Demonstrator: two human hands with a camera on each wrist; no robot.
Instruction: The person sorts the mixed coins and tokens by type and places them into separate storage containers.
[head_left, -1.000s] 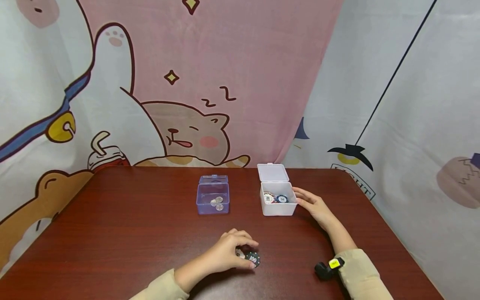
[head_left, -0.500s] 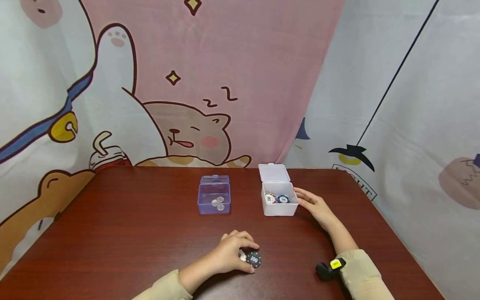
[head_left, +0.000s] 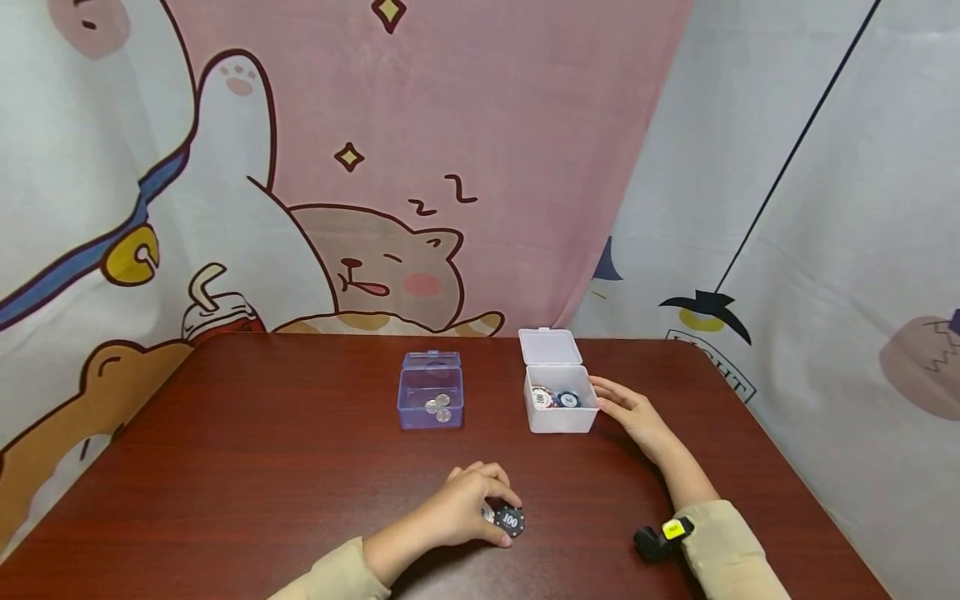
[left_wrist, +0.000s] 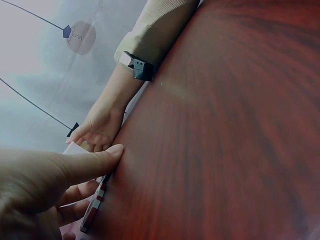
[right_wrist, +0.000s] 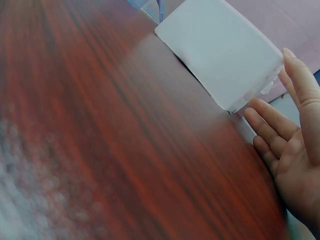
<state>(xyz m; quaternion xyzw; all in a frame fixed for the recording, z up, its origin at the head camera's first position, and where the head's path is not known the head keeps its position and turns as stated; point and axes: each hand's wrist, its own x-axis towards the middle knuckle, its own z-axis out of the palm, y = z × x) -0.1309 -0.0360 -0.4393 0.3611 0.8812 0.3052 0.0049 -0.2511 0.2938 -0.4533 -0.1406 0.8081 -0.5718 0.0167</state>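
Observation:
In the head view, my left hand (head_left: 470,506) is low over the table, thumb and index finger curled round the rim of a black poker chip (head_left: 511,521) marked 100. A pale poker chip (head_left: 487,511) lies beside it, partly hidden under the fingers. The left wrist view catches a chip's edge (left_wrist: 94,206) beneath the fingers. My right hand (head_left: 632,417) rests against the right side of a white lidded box (head_left: 562,422), its fingers relaxed and fairly straight. Several poker chips (head_left: 555,399) lie inside that box.
Left of the white box stands a translucent purple box (head_left: 430,419), lid up, with a few silver coins (head_left: 439,407) in it. The dark red wooden table (head_left: 262,467) ends at a patterned cloth (head_left: 525,167) behind. A black wrist device (head_left: 660,540) sits by the right sleeve.
The left thumb and index finger have drawn in closer round the black chip. The right hand stays at the white box. The whole head view has shifted slightly.

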